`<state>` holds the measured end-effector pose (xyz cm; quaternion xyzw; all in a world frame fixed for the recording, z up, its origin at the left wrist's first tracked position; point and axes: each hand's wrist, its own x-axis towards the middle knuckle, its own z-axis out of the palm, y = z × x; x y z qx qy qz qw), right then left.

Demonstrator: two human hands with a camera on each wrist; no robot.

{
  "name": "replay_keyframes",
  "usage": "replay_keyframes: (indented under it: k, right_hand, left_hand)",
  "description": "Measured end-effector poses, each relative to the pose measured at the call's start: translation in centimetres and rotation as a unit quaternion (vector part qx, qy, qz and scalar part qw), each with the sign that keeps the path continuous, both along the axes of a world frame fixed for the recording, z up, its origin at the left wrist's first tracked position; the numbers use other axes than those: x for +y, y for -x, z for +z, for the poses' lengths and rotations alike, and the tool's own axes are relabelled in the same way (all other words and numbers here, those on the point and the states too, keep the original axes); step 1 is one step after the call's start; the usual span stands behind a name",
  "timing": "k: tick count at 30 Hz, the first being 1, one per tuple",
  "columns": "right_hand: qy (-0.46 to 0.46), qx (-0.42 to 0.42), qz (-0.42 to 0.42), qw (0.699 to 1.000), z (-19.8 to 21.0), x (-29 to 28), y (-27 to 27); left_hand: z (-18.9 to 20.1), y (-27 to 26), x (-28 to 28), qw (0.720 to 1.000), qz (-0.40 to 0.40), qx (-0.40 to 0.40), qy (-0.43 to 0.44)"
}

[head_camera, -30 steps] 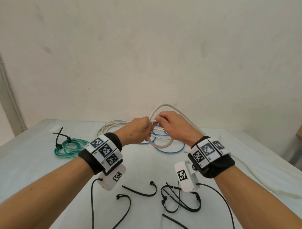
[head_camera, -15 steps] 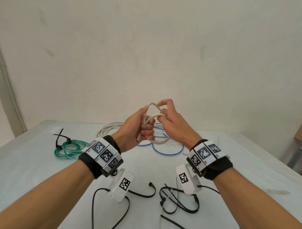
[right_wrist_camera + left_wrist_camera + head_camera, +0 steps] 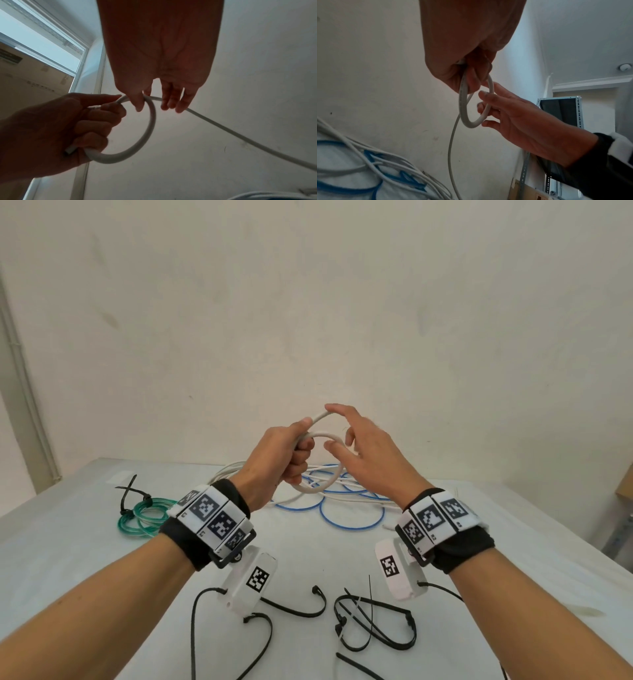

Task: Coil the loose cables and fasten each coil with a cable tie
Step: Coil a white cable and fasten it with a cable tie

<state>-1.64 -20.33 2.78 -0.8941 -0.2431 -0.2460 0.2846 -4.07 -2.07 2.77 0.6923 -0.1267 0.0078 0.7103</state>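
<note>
My left hand (image 3: 291, 455) is raised above the table and grips a small loop of white cable (image 3: 322, 487), fingers curled round both strands (image 3: 464, 86). My right hand (image 3: 352, 440) is beside it with fingers spread and nearly straight, touching the far side of the white cable loop (image 3: 150, 121). The cable's free length (image 3: 240, 136) trails from the loop down toward the table. Loose white cable (image 3: 239, 474) and blue cable (image 3: 352, 515) lie tangled behind the hands. Several black cable ties (image 3: 373, 625) lie on the table near me.
A green cable coil (image 3: 144, 517), fastened with black ties, lies at the left of the white table (image 3: 68, 542). A plain wall stands close behind the table. A metal rack (image 3: 561, 112) shows at the right in the left wrist view.
Both hands have risen from the table with the white cable. The left hand has formed and gripped a loop; the right hand has gone from pinching the cable to spread fingers.
</note>
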Motion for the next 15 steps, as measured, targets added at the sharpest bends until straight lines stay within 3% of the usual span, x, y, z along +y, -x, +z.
replay_keyframes:
  k: [3,6,9,15]
  right_hand:
    - [0.062,-0.074,-0.097,0.991,0.1,-0.5,0.0]
    - [0.038,-0.133,-0.052,0.989,0.2,-0.4,0.4]
    - [0.045,-0.095,0.013,0.994,0.4,-0.3,0.3]
    - [-0.04,-0.102,0.025,0.994,1.5,0.2,0.0]
  left_hand:
    - [0.4,0.2,0.5,0.998,0.014,-0.045,-0.049]
    - [1.2,0.0,0.8,0.993,0.001,-0.054,-0.109]
    - [2.0,-0.1,1.2,0.987,-0.008,-0.057,-0.147]
    - [2.7,0.4,1.1,0.987,0.008,-0.121,-0.102]
